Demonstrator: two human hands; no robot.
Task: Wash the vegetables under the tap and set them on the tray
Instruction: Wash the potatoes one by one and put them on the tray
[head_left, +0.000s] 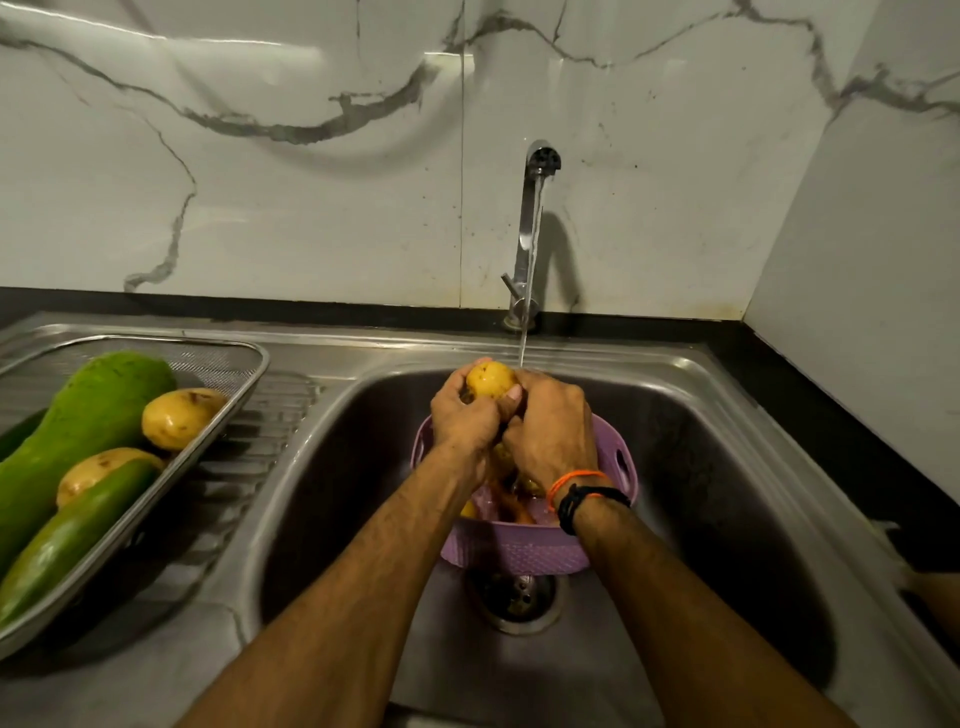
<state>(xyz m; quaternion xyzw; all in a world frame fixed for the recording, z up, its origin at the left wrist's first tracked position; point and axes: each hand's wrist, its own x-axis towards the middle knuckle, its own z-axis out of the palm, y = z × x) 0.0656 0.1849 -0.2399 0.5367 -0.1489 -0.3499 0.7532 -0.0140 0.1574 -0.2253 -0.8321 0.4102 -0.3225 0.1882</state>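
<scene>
Both hands hold one yellow potato (488, 379) over the sink (727, 467), just left of the water stream falling from the tap (540, 161). My left hand (462, 415) grips it from the left and my right hand (550, 431) curls round it from the right. Below the hands sits a purple basket (519, 551) with more vegetables inside, mostly hidden by my wrists. On the drainboard at left, a steel mesh tray (228, 364) carries a large green gourd (88, 415), two potatoes (176, 418) and a cucumber (67, 535).
The sink drain (519, 597) lies just in front of the basket. A marble-patterned wall rises behind the tap and along the right side. Black counter (831, 415) edges the sink on the right.
</scene>
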